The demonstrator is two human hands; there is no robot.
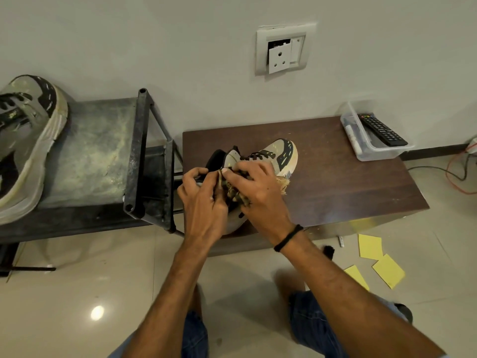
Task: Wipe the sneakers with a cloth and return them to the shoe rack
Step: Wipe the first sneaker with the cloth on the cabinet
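A grey and black sneaker [280,153] lies on the low brown table [335,182], toe pointing away from me. My left hand [201,195] grips its heel end, fingers curled at the collar. My right hand [255,187] holds a crumpled dark patterned cloth [233,192] with a frayed tan edge and presses it against the sneaker's side. The two hands hide most of the sneaker's rear half. The second sneaker [25,140] of the pair sits on the top shelf of the black shoe rack [139,156] at the far left.
A clear plastic box [361,148] with a black remote [382,130] stands at the table's back right corner. Yellow paper sheets [371,246] lie on the tiled floor right of the table. Cables [454,174] run along the floor at the right wall.
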